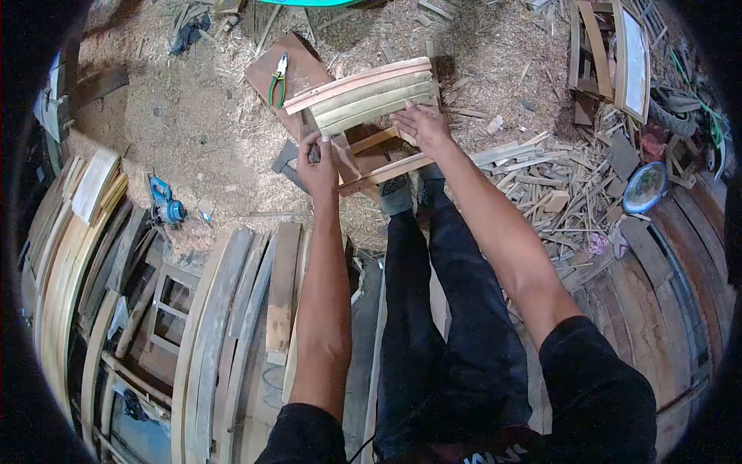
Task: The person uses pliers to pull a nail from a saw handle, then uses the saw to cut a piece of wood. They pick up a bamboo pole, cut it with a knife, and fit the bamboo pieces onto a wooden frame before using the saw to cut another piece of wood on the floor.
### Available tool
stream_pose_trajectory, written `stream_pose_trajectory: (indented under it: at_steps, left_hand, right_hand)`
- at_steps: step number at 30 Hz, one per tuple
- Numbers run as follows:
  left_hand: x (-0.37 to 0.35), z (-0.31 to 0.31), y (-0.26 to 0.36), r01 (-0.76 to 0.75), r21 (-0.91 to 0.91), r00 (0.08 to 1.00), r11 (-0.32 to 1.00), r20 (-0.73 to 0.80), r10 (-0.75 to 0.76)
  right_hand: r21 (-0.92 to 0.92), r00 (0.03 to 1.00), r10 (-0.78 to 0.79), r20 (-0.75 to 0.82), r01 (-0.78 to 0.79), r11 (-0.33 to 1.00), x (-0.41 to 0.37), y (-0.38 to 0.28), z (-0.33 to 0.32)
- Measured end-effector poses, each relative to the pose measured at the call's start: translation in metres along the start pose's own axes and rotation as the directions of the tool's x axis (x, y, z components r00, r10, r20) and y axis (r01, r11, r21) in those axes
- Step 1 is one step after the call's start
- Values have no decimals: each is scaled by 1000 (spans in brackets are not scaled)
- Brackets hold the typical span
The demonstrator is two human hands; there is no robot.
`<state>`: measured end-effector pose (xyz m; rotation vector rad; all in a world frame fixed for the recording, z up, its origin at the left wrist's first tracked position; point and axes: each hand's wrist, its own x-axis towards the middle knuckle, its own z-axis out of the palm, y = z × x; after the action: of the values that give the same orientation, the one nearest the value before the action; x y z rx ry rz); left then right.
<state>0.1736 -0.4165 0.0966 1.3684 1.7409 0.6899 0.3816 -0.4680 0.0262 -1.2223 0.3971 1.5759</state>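
Wooden slats, pale and slightly curved, lie under the right hand (421, 124), which rests flat and open, fingers spread, on top of a small slatted wooden frame (371, 97) just above the centre of the view. The left hand (317, 166), at 8 o'clock from the right, is closed in a fist around an upright rail at the frame's near left corner. The frame stands tilted on the sawdust floor (209, 131). Its reddish lower rails reach back towards the person's grey shoes (396, 193), which sit just beside it at 6 o'clock.

At 10 o'clock from the frame, partly hidden behind its far left corner, lies a brown board (301, 69) with green-handled pliers (277, 77) resting on it. Well apart at 8 o'clock, a blue power tool (165, 205) lies on the sawdust. At 3 o'clock a heap of thin offcuts (541, 182) spreads over the floor, and beyond it, near the right edge, sits a round blue-rimmed dish (645, 185). At 1 o'clock a framed panel (630, 58) lies among other timber. Curved planks (232, 325) are stacked across the lower left, beside the person's left arm.
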Motion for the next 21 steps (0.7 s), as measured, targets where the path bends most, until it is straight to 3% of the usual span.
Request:
stream_pose_trajectory:
  at_steps: [11, 21]
  left_hand:
    - [3, 0, -2, 89, -84, 996, 992, 16, -88]
    - [5, -3, -5, 57, -59, 998, 997, 39, -55]
  right_hand:
    - [0, 1000, -1, -11, 1, 1000, 6, 3, -7]
    - [-41, 1000, 2, -16, -3, 999, 2, 1, -5]
